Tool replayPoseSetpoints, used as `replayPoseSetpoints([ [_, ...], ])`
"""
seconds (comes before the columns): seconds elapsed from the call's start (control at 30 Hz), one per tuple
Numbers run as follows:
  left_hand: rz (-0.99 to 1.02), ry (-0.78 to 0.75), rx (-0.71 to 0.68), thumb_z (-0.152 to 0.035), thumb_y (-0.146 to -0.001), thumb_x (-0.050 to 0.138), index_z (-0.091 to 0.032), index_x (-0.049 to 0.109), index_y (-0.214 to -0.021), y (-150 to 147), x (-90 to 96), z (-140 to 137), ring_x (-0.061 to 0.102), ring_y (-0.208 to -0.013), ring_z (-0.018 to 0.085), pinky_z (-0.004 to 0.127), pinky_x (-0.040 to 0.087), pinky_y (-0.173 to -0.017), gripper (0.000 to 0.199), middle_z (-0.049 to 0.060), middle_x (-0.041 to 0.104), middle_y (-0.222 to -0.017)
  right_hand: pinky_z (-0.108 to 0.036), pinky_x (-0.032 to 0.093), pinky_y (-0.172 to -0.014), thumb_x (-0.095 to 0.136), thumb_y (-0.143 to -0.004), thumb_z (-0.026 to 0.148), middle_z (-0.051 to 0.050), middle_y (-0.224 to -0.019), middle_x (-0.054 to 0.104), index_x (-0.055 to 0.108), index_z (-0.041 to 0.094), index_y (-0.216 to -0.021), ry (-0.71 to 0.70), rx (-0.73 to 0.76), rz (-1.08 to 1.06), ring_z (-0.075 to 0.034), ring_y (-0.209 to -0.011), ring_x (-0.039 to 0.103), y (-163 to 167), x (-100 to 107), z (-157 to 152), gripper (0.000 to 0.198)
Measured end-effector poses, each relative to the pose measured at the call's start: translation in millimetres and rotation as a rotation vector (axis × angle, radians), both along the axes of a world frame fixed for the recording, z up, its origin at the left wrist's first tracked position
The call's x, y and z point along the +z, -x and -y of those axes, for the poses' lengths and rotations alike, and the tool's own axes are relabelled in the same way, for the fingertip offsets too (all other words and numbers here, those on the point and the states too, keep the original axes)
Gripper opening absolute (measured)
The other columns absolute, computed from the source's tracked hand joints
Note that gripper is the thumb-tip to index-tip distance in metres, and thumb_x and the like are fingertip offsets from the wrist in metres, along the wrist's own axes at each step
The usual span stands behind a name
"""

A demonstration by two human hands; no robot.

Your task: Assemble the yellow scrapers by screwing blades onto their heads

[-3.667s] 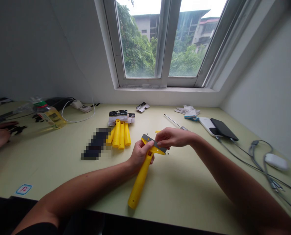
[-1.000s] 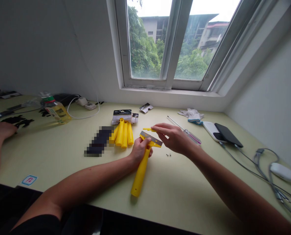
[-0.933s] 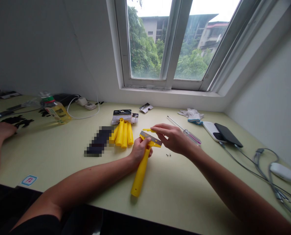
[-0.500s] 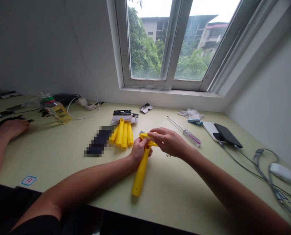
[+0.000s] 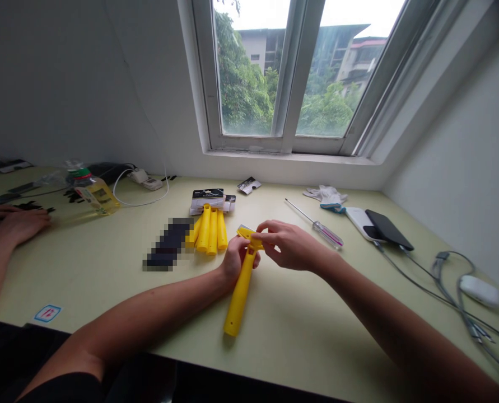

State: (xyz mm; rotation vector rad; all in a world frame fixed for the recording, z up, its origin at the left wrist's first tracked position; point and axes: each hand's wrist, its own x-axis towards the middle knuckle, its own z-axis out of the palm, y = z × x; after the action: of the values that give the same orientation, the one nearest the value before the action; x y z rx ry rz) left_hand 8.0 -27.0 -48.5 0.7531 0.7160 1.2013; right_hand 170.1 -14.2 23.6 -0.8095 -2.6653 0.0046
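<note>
- I make the head of the scraper the middle of my clock, and 12 o'clock points at the window (image 5: 291, 84).
- The yellow scraper (image 5: 238, 299) is over the pale green surface (image 5: 316, 336), near the front edge, with both hands at its top. Its fat handle points between 6 and 7 o'clock.
- The left grip (image 5: 233, 260), at 8 o'clock, is closed around the scraper, just under its head.
- The right grip (image 5: 287, 243) is at 3 o'clock. Its fingers are bent and touch the flat yellow piece (image 5: 245, 232) on the head. I cannot tell if they pinch it or just press.
- A screwdriver (image 5: 328, 235) with a see-through handle lies near the right grip, at 2 o'clock, touching nothing.
- White gloves (image 5: 327, 195) with a blue edge are farther off, also at 2 o'clock.
- More yellow handles (image 5: 210, 229) sit in a bunch at 10 o'clock, with cards at their far ends.
- A blurred dark patch (image 5: 169, 243) is at 9 o'clock, right beside that bunch.
- One small card (image 5: 249, 185) lies alone at 12 o'clock.
- Far away at 9 o'clock, I see another person's hand (image 5: 28, 225) near a bottle (image 5: 96, 195) of yellow liquid.
</note>
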Motion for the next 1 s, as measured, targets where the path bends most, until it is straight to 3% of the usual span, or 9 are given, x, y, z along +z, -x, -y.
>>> replayPoseSetpoints([
  [0.2, -0.021, -0.069, 0.005, -0.031, -0.07, 0.056, -0.016, 0.047, -0.074, -1, -1.7, 1, 0.045, -0.038, 0.011, 0.024, 0.03, -0.039, 0.018, -0.003, 0.047, -0.054, -0.033, 0.05, -0.075, 0.049, -0.09, 0.018, -0.008, -0.097, 0.067, 0.072, 0.025, -0.099, -0.027, 0.003, -0.016, -0.019, -0.085, 0.062, 1, -2, -3, 0.027],
  [0.4, -0.054, -0.088, 0.005, -0.028, -0.072, 0.057, -0.016, 0.048, -0.079, -1, -3.6, 1, 0.047, -0.039, 0.01, 0.024, 0.031, -0.038, 0.016, -0.003, 0.049, -0.058, -0.029, 0.048, -0.07, 0.05, -0.092, 0.026, -0.006, -0.098, 0.063, 0.071, 0.028, -0.107, 0.103, -0.016, -0.104, -0.014, -0.076, 0.06, -1, -10, -8, 0.026],
  [0.57, -0.084, -0.093, 0.0, -0.03, -0.074, 0.058, -0.016, 0.048, -0.078, -2, -2.5, 3, 0.048, -0.039, 0.01, 0.023, 0.031, -0.037, 0.018, -0.003, 0.05, -0.06, -0.028, 0.049, -0.074, 0.052, -0.091, 0.031, -0.006, -0.098, 0.06, 0.069, 0.026, -0.111, 0.305, -0.008, -0.225, -0.014, -0.081, 0.06, 0, -13, -11, 0.026],
  [0.7, -0.075, -0.086, 0.008, -0.031, -0.075, 0.058, -0.017, 0.045, -0.075, -2, -1.1, 4, 0.047, -0.038, 0.01, 0.023, 0.029, -0.037, 0.019, -0.005, 0.045, -0.057, -0.026, 0.049, -0.065, 0.051, -0.09, 0.028, -0.004, -0.089, 0.061, 0.059, 0.021, -0.12, 0.537, -0.101, -0.358, -0.012, -0.071, 0.059, 1, -14, -17, 0.032],
  [0.83, -0.067, -0.097, -0.004, -0.032, -0.075, 0.058, -0.017, 0.044, -0.074, -3, 0.1, 5, 0.048, -0.038, 0.01, 0.023, 0.03, -0.038, 0.02, -0.006, 0.042, -0.055, -0.023, 0.047, -0.056, 0.056, -0.086, 0.03, -0.005, -0.086, 0.064, 0.062, 0.016, -0.11, 0.816, -0.177, -0.398, -0.011, -0.066, 0.058, 0, -15, -23, 0.03],
  [1.0, -0.07, -0.096, -0.02, -0.033, -0.072, 0.06, -0.016, 0.046, -0.076, -4, 2.3, 9, 0.048, -0.038, 0.01, 0.023, 0.031, -0.038, 0.022, -0.005, 0.044, -0.055, -0.022, 0.044, -0.052, 0.062, -0.08, 0.031, -0.002, -0.074, 0.063, 0.064, 0.014, -0.102, 1.101, -0.137, -0.463, -0.01, -0.06, 0.055, -1, -14, -25, 0.028],
])
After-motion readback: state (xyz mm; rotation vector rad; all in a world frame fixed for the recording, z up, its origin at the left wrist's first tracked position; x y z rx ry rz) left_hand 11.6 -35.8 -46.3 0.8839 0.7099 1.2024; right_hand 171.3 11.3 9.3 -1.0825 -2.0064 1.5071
